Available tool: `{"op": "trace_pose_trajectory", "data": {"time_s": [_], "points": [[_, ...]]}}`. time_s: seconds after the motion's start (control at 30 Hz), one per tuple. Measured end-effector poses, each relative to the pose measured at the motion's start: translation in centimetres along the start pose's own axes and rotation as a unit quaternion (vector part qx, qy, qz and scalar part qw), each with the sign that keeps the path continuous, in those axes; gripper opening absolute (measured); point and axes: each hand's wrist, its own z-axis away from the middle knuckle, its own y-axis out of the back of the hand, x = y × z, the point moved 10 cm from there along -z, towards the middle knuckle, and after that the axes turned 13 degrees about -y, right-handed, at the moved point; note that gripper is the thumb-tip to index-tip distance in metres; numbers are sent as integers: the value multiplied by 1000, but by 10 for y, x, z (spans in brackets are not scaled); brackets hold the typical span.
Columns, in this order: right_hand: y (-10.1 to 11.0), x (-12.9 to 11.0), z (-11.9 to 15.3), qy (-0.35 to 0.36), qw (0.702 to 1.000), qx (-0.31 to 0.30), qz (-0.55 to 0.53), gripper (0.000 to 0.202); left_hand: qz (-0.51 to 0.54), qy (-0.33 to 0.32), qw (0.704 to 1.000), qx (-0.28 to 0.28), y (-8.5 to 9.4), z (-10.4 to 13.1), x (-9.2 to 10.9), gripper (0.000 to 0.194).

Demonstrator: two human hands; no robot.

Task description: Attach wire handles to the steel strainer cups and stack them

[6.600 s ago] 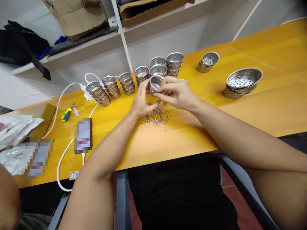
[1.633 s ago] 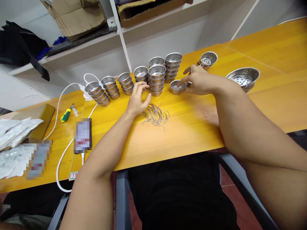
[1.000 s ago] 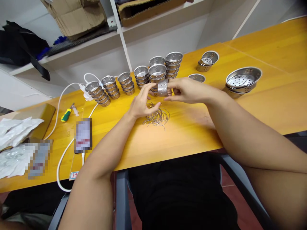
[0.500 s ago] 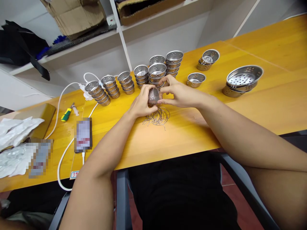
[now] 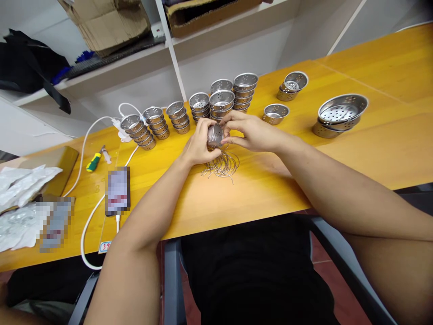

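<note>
A small perforated metal cup point(image 5: 214, 135) is tipped on its side above the table. My left hand point(image 5: 199, 144) is wrapped round its left side, thumb below and fingers above. My right hand point(image 5: 241, 131) is at the cup's right side, its fingers bent and pinched around a thin wire at the rim. Just below the hands lies a loose pile of bent metal wires point(image 5: 223, 166). Behind the hands stand stacks of perforated cups, such as one stack point(image 5: 221, 100) directly beyond the cup.
More cup stacks point(image 5: 154, 117) stand at the back left. To the right are a single cup point(image 5: 275, 113) and stacked larger cups point(image 5: 341, 113). A phone point(image 5: 117, 192), a white cable, a green screwdriver point(image 5: 94, 162) and plastic bags point(image 5: 25, 185) are on the left.
The cup in my hands has shifted slightly left and turned a little, and my right hand has moved slightly left with it.
</note>
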Motion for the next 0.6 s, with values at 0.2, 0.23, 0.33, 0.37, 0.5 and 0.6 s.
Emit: {"op": "trace_pose_trajectory", "data": {"time_s": [0.2,0.23,0.33,0.37,0.5,0.6], "points": [[5,-7,2,12,998,-45,-46,41,-5,-12,999,32,8,5,-10,78],[1,-5,3,8,996,-69,-47,42,-8,-9,999,42,10,8,-16,79],[-18,6,6,-14,990,-139,-19,38,-30,17,996,82,19,17,-35,81],[-25,11,7,-20,987,-156,-3,35,-34,24,995,91,21,19,-40,80],[-40,20,8,-41,980,-193,37,37,-26,41,995,87,21,19,-43,77],[-26,25,6,-95,982,-154,54,50,-19,68,996,59,19,17,-38,82]]}}
